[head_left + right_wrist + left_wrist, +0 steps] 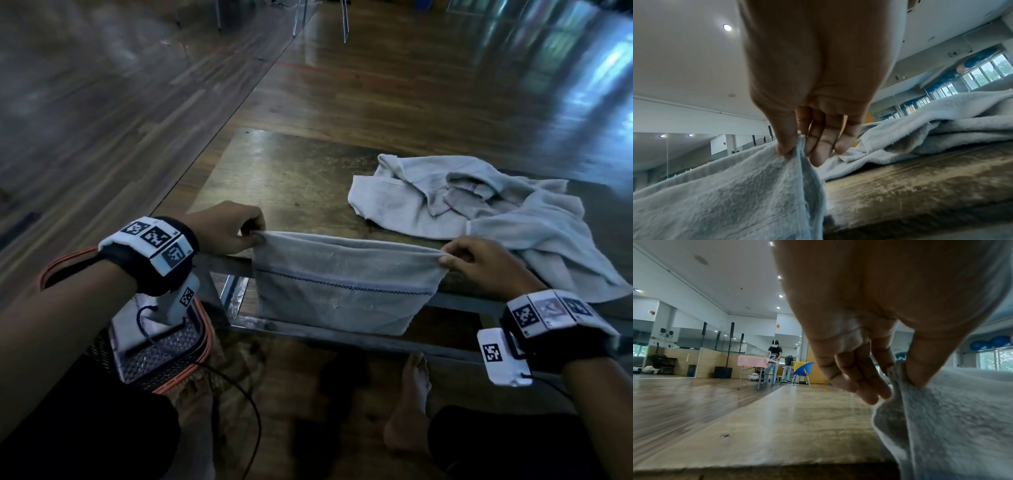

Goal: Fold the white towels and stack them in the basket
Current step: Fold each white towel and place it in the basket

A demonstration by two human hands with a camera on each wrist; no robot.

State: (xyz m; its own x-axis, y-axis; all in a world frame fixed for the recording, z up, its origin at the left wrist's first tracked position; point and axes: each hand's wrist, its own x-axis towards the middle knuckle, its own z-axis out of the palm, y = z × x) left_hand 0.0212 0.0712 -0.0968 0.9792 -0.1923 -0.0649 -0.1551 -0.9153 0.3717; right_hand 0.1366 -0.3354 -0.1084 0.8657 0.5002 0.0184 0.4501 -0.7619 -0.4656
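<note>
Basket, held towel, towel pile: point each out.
basket (164,363), head view, mesh wall.
held towel (342,294), head view, hanging middle.
towel pile (513,219), head view, crumpled middle.

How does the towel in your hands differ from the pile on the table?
The held towel hangs doubled and taut off the table edge; the pile lies crumpled on top. The left hand and right hand pinch the held towel's corners; nothing touches the pile. Both are white terry.

I see held towel (342,284) pale grey-white, dark dotted stripe; towel pile (479,205) white; basket (164,356) black mesh, orange rim.
</note>
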